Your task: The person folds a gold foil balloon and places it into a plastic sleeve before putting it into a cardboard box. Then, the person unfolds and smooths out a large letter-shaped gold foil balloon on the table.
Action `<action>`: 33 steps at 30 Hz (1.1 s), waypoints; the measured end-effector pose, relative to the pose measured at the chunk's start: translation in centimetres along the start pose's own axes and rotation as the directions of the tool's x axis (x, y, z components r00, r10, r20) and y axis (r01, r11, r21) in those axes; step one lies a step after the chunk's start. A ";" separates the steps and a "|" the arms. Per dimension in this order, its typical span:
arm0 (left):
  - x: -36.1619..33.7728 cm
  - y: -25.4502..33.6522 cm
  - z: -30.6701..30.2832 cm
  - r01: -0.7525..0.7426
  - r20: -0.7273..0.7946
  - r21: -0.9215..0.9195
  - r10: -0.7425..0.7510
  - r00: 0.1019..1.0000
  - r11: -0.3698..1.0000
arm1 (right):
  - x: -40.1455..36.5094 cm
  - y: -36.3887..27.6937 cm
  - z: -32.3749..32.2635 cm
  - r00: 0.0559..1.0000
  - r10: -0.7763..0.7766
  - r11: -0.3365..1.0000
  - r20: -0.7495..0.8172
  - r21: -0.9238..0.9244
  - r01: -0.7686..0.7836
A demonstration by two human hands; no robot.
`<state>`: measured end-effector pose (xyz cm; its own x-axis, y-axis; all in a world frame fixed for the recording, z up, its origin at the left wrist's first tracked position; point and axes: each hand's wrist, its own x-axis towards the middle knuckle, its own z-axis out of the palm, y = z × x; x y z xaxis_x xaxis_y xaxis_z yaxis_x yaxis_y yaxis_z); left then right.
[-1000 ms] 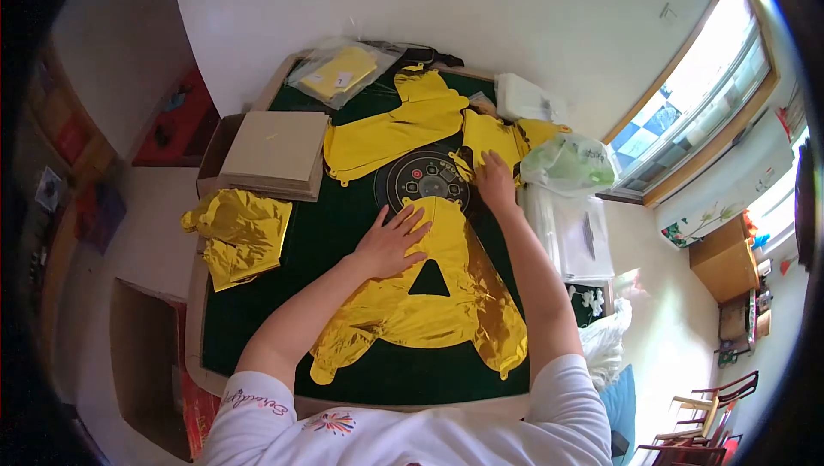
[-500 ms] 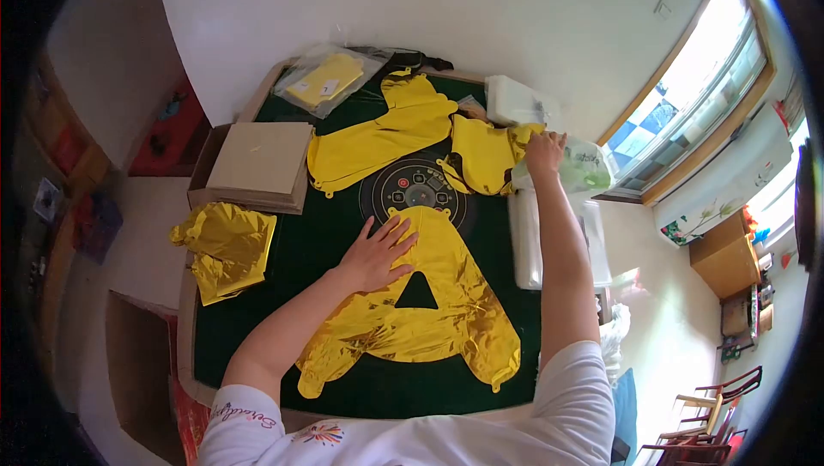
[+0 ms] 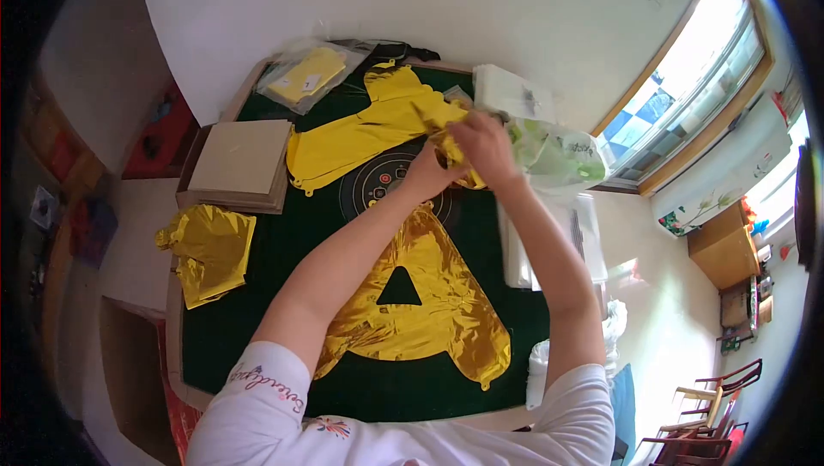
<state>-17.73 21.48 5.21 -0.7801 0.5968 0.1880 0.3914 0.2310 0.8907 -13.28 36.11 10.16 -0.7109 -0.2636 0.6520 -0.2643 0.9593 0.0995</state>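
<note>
Both my hands are together over the far part of the table, closed on a crumpled gold foil balloon (image 3: 446,148). My left hand (image 3: 432,176) grips its near left side. My right hand (image 3: 485,147) pinches it from the right, and the two hands hide much of it. Below my forearms a flat gold letter A foil balloon (image 3: 446,294) lies spread out, its lower left leg partly covered by my left arm. Beyond my left hand lies another flat gold foil balloon (image 3: 356,148), its right end close to the held one.
A cardboard stack (image 3: 240,157) and a folded gold foil balloon (image 3: 215,251) are at the left. A clear bag of yellow sheets (image 3: 307,75) lies at the back. White plastic packs (image 3: 511,93) and a green-printed bag (image 3: 558,153) stand at the right. A round control panel (image 3: 378,178) sits mid-table.
My left hand has left the letter A balloon and moved up and right to the smaller balloon. My right hand has come left with that balloon, which is now lifted and bunched.
</note>
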 end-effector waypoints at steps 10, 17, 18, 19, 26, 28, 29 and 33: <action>2.2 -4.5 -1.1 0.449 0.103 -0.740 -0.575 0.811 0.501 | -4.4 -0.9 6.5 0.907 0.416 0.878 -0.060 0.285 -0.384; 4.7 -7.9 0.1 0.448 -0.065 -0.687 -0.662 0.747 0.572 | -3.9 -4.4 7.9 0.852 0.277 0.814 0.445 0.363 -0.454; 4.5 -7.5 -0.2 0.419 -0.058 -0.695 -0.627 0.777 0.584 | -3.9 -4.6 8.2 0.850 0.276 0.814 0.449 0.361 -0.455; 4.1 -7.0 -0.3 0.420 -0.057 -0.697 -0.629 0.776 0.581 | -3.7 -4.6 8.4 0.848 0.416 0.749 0.327 0.406 -0.524; 4.8 -5.6 -0.9 0.262 -0.177 -0.587 -0.437 0.882 0.766 | -1.5 -3.2 8.4 0.725 0.618 0.365 0.304 0.706 -0.607; 5.1 -5.6 -1.2 0.295 -0.141 -0.512 -0.418 0.897 0.807 | -1.8 -2.1 9.2 0.724 0.610 0.316 0.322 0.739 -0.595; 4.8 -4.8 -1.3 0.296 -0.102 -0.547 -0.414 0.905 0.783 | -2.0 -1.4 9.7 0.722 0.602 0.262 0.341 0.770 -0.582; 3.1 -2.2 -2.2 0.272 -0.111 -0.636 -0.434 0.894 0.722 | -2.4 3.8 8.9 0.559 0.826 0.365 0.071 0.690 -0.626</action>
<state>-22.08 21.11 4.75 -0.9215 0.3478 -0.1729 -0.2400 -0.1598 0.9575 -18.41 39.44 2.27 -0.6621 0.6376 0.3939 -0.1011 0.4448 -0.8899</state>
